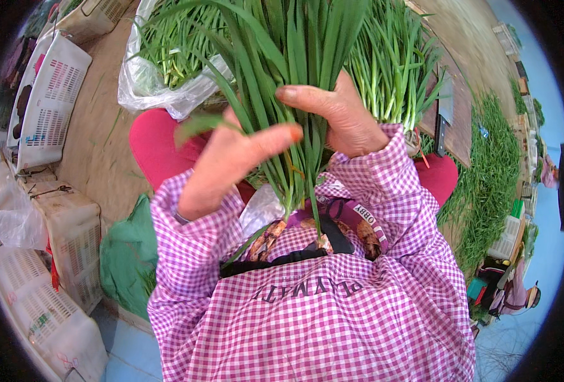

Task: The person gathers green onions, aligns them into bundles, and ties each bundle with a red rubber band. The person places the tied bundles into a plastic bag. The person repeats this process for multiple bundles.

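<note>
A bunch of long flat green leaves, seemingly garlic chives (306, 52), stands in front of my chest, its narrow stem ends pointing down at me. My right hand (351, 117) grips it from the right, thumb across the front, fingers hidden behind the leaves. From the left, my left hand (236, 155) closes on the lower part; its thumb lies over the stems and its fingers are mostly out of sight. A yellowish leaf (297, 169) shows among the stems. Behind the bunch, a clear plastic bag (167, 98) holds more greens, and a pile of pale-stemmed chives (389, 71) lies to the right.
A kitchen knife (440, 133) with a black handle rests on a brown board (461, 136) at the right. Beyond it, loose green leaves (487, 191) cover the floor. White plastic crates (55, 102) and a green sack (129, 258) stand at left. Another person (513, 293) is at far right.
</note>
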Action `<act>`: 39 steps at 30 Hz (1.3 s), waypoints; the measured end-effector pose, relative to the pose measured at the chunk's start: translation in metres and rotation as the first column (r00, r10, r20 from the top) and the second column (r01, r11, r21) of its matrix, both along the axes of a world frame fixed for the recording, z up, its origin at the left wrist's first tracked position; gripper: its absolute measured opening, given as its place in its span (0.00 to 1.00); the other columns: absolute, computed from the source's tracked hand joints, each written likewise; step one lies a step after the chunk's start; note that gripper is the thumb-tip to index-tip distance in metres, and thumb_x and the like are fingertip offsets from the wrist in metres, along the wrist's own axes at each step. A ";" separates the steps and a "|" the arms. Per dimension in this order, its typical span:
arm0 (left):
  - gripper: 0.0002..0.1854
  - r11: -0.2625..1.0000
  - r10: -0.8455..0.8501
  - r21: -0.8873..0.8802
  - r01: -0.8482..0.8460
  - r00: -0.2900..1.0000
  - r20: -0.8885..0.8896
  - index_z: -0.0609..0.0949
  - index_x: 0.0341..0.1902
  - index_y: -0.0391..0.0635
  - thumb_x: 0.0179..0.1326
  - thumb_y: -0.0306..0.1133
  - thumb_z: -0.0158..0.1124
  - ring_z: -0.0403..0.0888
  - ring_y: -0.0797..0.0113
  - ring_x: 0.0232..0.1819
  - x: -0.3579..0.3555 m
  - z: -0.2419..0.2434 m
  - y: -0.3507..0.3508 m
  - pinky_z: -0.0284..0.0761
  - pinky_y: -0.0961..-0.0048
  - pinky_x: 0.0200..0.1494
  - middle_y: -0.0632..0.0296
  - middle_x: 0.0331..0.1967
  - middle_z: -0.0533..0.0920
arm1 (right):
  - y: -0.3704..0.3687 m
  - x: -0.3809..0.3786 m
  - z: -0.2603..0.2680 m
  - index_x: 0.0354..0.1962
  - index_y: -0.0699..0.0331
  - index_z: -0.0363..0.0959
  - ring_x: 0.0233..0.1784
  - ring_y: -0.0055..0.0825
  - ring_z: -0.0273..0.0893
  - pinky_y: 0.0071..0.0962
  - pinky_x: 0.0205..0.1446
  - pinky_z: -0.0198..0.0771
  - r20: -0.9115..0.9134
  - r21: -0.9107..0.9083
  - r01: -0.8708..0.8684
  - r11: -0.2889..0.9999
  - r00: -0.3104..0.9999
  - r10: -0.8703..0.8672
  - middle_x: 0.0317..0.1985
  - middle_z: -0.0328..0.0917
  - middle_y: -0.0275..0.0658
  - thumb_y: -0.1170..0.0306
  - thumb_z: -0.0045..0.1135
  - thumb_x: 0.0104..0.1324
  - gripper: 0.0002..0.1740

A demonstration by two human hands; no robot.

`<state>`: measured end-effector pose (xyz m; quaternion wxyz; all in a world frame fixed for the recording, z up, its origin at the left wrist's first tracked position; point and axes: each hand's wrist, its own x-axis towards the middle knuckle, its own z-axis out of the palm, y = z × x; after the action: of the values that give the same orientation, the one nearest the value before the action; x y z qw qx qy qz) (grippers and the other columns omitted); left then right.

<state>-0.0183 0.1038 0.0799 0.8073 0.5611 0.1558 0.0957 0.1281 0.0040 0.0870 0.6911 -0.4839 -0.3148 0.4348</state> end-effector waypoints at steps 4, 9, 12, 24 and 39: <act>0.27 0.951 -0.020 0.304 -0.052 0.973 0.229 0.77 0.59 0.37 0.60 0.40 0.69 0.81 0.67 0.50 0.036 0.056 0.030 0.76 0.71 0.56 0.60 0.51 0.83 | 0.001 0.012 0.042 0.53 0.67 0.74 0.50 0.25 0.79 0.32 0.56 0.74 0.366 0.070 0.107 0.992 0.922 -0.125 0.48 0.81 0.36 0.71 0.68 0.58 0.25; 0.20 0.891 0.016 0.422 -0.166 0.941 0.337 0.81 0.53 0.37 0.59 0.33 0.71 0.85 0.65 0.47 0.057 0.108 0.040 0.80 0.70 0.53 0.54 0.48 0.85 | -0.023 0.031 0.096 0.50 0.69 0.75 0.48 0.27 0.79 0.25 0.52 0.75 0.501 0.123 0.003 0.992 0.863 -0.064 0.47 0.81 0.41 0.75 0.61 0.64 0.17; 0.18 0.892 -0.149 0.448 -0.058 0.899 0.411 0.81 0.50 0.36 0.58 0.28 0.72 0.85 0.66 0.45 0.067 0.106 0.039 0.83 0.71 0.48 0.53 0.45 0.86 | -0.016 0.052 0.076 0.45 0.67 0.80 0.45 0.24 0.81 0.24 0.48 0.77 0.684 0.045 0.106 0.993 0.721 -0.108 0.43 0.83 0.37 0.75 0.64 0.61 0.14; 0.17 0.331 -0.303 0.927 -0.175 0.911 0.280 0.82 0.57 0.41 0.65 0.31 0.61 0.83 0.70 0.53 0.091 0.073 0.072 0.77 0.73 0.56 0.60 0.51 0.85 | -0.019 0.056 0.066 0.57 0.72 0.70 0.53 0.35 0.77 0.30 0.57 0.72 0.838 0.072 0.117 0.991 0.532 -0.124 0.53 0.78 0.48 0.78 0.57 0.65 0.22; 0.15 0.867 0.480 -0.042 -0.496 0.811 0.335 0.80 0.52 0.34 0.69 0.32 0.57 0.81 0.58 0.54 0.039 0.076 0.092 0.77 0.63 0.58 0.50 0.50 0.84 | 0.046 0.037 0.054 0.47 0.69 0.76 0.43 0.26 0.78 0.27 0.48 0.73 0.882 -0.113 -0.046 0.992 0.456 0.122 0.36 0.80 0.39 0.65 0.59 0.68 0.17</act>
<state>0.0211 0.1955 0.1563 0.7567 0.4965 0.1529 0.3970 0.1655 0.0495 0.1407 0.3866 -0.6479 -0.6353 0.1650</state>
